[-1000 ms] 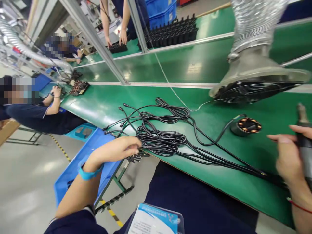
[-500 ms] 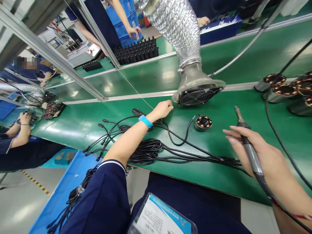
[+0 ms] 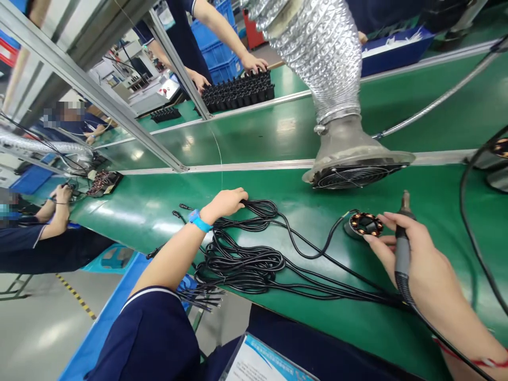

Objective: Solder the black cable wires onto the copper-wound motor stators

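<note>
My left hand [image 3: 225, 205] is closed, with its fingertips at the end of a looped black cable [image 3: 262, 209]. A thin pale wire [image 3: 220, 159] hangs from above and passes out of sight behind that hand. My right hand [image 3: 431, 256] holds a soldering iron [image 3: 402, 254], its tip pointing up and away. The thumb and forefinger of the same hand also touch the side of a small motor stator [image 3: 367, 225] with copper windings. The looped cable runs to this stator. Nearer me lie more bundled black cables [image 3: 242, 264].
A fume hood with a fan grille [image 3: 357, 174] hangs on a silver duct [image 3: 317, 58] beyond the stator. More stators [image 3: 499, 177] stand at the right edge. A metal post [image 3: 130, 121] rises at left. Co-workers' hands [image 3: 254, 63] touch a block of black parts [image 3: 240, 91] across the bench.
My left hand has moved left and down onto the looped cable. My right hand, still with the soldering iron, has come to the stator. Across the bench, a co-worker's hands have reached the black parts.
</note>
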The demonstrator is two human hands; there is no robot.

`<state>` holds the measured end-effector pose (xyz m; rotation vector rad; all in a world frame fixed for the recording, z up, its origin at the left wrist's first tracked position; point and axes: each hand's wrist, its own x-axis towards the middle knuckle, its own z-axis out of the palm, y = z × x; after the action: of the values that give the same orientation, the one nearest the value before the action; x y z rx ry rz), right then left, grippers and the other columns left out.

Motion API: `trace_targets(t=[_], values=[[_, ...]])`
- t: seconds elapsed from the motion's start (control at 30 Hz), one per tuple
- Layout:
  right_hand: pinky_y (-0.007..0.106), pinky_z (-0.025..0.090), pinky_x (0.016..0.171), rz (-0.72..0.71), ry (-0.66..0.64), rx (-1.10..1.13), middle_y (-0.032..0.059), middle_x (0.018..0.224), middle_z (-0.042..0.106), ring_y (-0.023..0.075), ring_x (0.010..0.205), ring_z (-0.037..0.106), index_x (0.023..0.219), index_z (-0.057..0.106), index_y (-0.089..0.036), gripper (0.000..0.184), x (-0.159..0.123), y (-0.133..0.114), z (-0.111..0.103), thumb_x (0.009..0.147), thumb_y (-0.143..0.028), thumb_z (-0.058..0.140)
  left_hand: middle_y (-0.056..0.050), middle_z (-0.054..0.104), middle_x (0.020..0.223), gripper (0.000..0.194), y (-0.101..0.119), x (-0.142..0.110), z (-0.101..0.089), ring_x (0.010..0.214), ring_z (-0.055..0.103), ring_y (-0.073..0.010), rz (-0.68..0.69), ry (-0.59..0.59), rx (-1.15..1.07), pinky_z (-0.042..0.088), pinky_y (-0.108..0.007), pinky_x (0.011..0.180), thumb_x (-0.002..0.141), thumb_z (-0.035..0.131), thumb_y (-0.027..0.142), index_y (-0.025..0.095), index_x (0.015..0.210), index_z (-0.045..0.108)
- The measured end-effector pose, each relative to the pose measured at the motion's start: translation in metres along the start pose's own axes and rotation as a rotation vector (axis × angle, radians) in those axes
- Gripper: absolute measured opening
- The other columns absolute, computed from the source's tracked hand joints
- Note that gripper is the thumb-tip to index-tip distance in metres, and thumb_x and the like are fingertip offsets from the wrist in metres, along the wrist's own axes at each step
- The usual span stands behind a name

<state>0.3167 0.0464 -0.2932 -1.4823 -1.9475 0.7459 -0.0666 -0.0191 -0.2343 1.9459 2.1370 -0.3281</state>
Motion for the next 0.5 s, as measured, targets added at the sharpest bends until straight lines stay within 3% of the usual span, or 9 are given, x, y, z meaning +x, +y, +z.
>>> trace_targets(t=[0.13,0.3,0.4,0.5], values=[[0.038,0.057,0.064,-0.023,0.021,0.113,0.0061,0.091,0.071,0.0260,0.073,0.071,0.122,0.051,-0.028,0.059,-0.002,0.001,0.016,0.073,-0.060,0.058,-0.008,0.063,0.118,0.025,-0.043,-0.017,-0.008,0.103,0.064,-0.0223,-0.215,0.096,0.063,0.049,-0.030,0.083,0.090,0.051,0.024,0.021,0.112,0.064],[0.044,0.060,0.080,-0.090,0.022,0.260,0.0127,0.128,0.062,0.0248,0.087,0.073,0.123,0.044,-0.027,0.052,-0.006,-0.003,0.022,0.080,-0.055,0.053,-0.012,0.062,0.119,0.028,-0.097,-0.033,-0.026,0.107,0.062,-0.0255,-0.489,0.230,0.071,0.050,-0.034,0.088,0.091,0.047,0.023,0.017,0.112,0.065],[0.054,0.059,0.082,-0.089,0.089,0.275,0.0142,0.126,0.063,0.0294,0.086,0.072,0.116,0.048,-0.027,0.044,-0.004,-0.007,0.018,0.080,-0.050,0.055,-0.014,0.061,0.121,0.032,-0.103,-0.021,-0.034,0.106,0.061,-0.0258,-0.544,0.302,0.030,0.049,-0.037,0.092,0.092,0.044,0.022,0.015,0.116,0.064],[0.048,0.063,0.067,-0.150,0.141,0.212,0.0104,0.110,0.070,0.0291,0.073,0.072,0.106,0.054,-0.030,0.031,0.000,-0.007,0.011,0.080,-0.046,0.057,-0.014,0.062,0.117,0.031,-0.091,0.017,-0.041,0.109,0.059,-0.0251,-0.487,0.351,-0.055,0.046,-0.038,0.098,0.091,0.048,0.022,0.014,0.116,0.064]])
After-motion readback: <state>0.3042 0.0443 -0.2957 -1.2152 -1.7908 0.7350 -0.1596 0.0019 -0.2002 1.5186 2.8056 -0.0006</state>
